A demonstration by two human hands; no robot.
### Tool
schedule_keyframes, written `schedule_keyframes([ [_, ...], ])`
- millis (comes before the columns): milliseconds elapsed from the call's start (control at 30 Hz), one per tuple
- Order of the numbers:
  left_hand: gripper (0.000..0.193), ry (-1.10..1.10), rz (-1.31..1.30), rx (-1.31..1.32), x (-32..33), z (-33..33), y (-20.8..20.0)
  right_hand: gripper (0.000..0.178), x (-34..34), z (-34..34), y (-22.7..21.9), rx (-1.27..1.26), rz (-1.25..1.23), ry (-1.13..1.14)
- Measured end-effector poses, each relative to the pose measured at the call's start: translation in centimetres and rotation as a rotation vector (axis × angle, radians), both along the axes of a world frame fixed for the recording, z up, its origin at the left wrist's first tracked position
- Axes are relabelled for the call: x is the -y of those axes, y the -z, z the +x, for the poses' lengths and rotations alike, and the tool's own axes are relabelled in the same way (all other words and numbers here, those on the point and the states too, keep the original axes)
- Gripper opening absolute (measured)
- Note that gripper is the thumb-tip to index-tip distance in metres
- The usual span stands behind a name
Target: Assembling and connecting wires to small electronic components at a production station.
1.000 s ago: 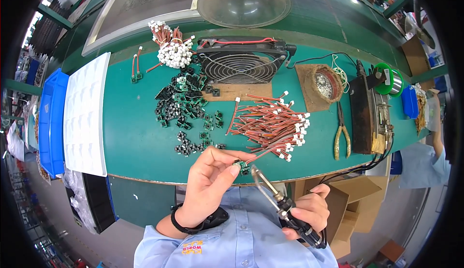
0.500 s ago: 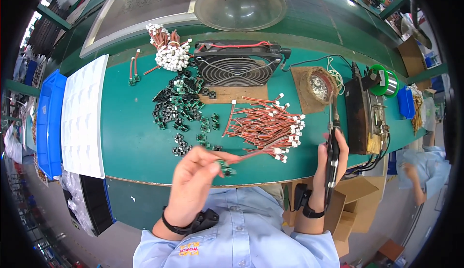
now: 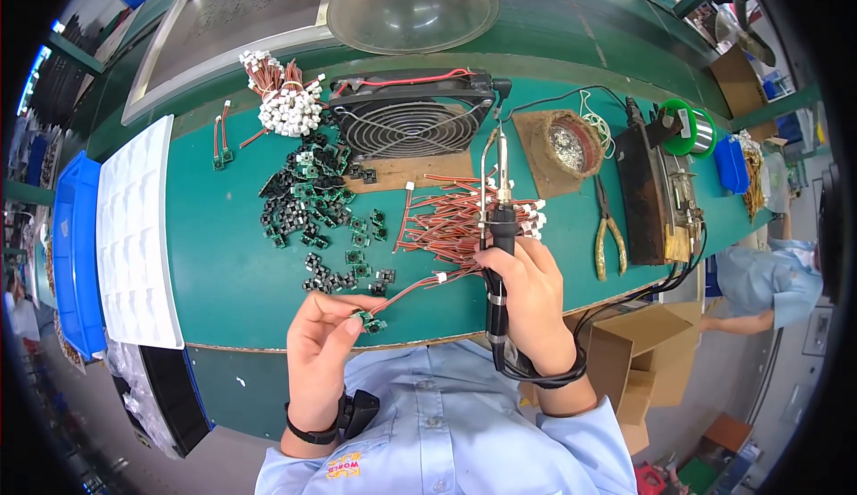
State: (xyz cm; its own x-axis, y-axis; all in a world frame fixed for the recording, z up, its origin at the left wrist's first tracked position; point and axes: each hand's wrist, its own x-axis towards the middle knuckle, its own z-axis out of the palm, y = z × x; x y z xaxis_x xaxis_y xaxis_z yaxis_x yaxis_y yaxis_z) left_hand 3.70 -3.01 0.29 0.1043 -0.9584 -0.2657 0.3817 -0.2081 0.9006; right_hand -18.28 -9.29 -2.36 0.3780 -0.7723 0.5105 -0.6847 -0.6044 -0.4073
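Observation:
My left hand (image 3: 320, 339) pinches a small green circuit board (image 3: 369, 322) near the table's front edge. A red-brown wire lead (image 3: 406, 292) runs from the board toward my right hand, with a white connector (image 3: 440, 277) along it. Whether it is joined to the board I cannot tell. My right hand (image 3: 528, 294) is wrapped round a black soldering iron (image 3: 502, 227) with a thin metal tube beside its barrel. The iron points away from me, above a pile of wire leads (image 3: 437, 227). Its tip touches no board.
Loose boards (image 3: 308, 191) lie left of a black fan (image 3: 411, 120). Behind them is a bundle of leads (image 3: 290, 107). Right of the iron are a round dish (image 3: 596, 160), pliers (image 3: 602, 232), a dark box (image 3: 644, 196) and a solder spool (image 3: 678, 142). White trays (image 3: 134, 245) stand left.
My right hand has brought the soldering iron left, from beside the round dish to above the wire leads. The pliers have come into sight. My left hand still pinches the board, slightly lower left.

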Motion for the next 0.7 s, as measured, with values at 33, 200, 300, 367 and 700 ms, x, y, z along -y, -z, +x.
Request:
schedule_keyframes([
  [33,0.008,0.023,-0.011,-0.002,-0.1,0.1,0.3,0.034,0.1,0.0,0.1,0.002,0.003,0.003],
  [200,0.009,0.088,-0.057,-0.018,0.0,0.0,0.3,0.038,-0.2,0.0,0.3,0.142,0.03,0.094],
  [300,0.01,0.097,-0.085,0.003,0.1,-0.2,0.3,0.039,-0.1,0.2,0.3,0.315,0.032,0.166],
  [367,0.011,0.093,-0.11,0.058,0.1,-0.4,0.5,0.036,0.1,0.3,0.3,0.528,0.021,0.222],
  [700,0.007,-0.011,-0.156,0.179,0.2,-0.8,-0.5,0.026,-2.5,-1.6,-1.0,0.378,0.232,0.042],
])
